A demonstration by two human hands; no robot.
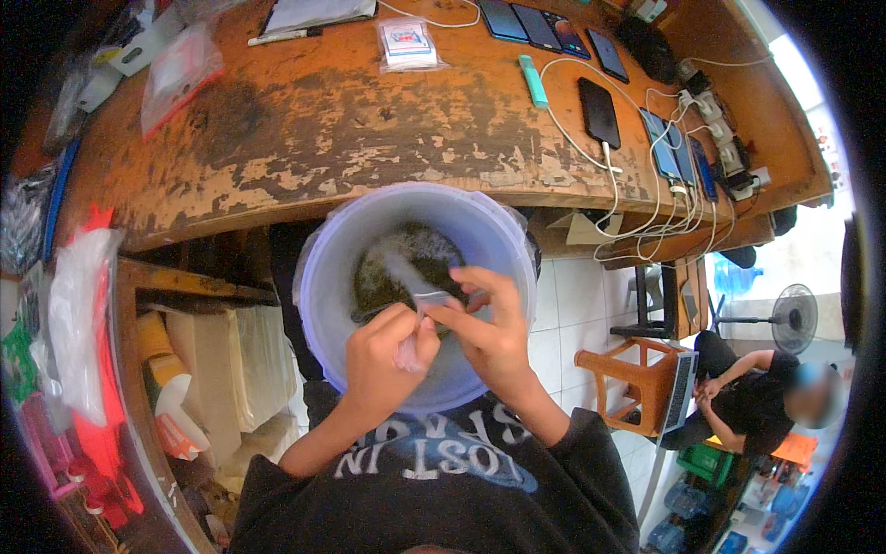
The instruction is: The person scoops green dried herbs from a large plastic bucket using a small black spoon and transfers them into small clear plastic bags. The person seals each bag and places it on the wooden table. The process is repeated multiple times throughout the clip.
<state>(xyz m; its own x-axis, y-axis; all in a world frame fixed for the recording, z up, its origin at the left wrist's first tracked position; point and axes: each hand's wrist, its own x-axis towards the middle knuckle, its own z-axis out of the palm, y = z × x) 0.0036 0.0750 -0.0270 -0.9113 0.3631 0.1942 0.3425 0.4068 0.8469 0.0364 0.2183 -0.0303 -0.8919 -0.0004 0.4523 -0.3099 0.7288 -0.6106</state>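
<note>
A whitish translucent bucket stands between me and the table, with a dark, greenish-brown mass at its bottom. Over its opening, both my hands are on a small clear plastic bag. My left hand is closed around the bag, and part of the crumpled plastic shows below its fingers. The thumb and index finger of my right hand pinch the bag's upper end, while its other fingers are raised and bent. Whatever the bag contains is too small to make out.
On the worn wooden table lie a packet, several phones with white cables, and a power strip. White and red plastic bags hang at left. An orange stool and a seated person are at right.
</note>
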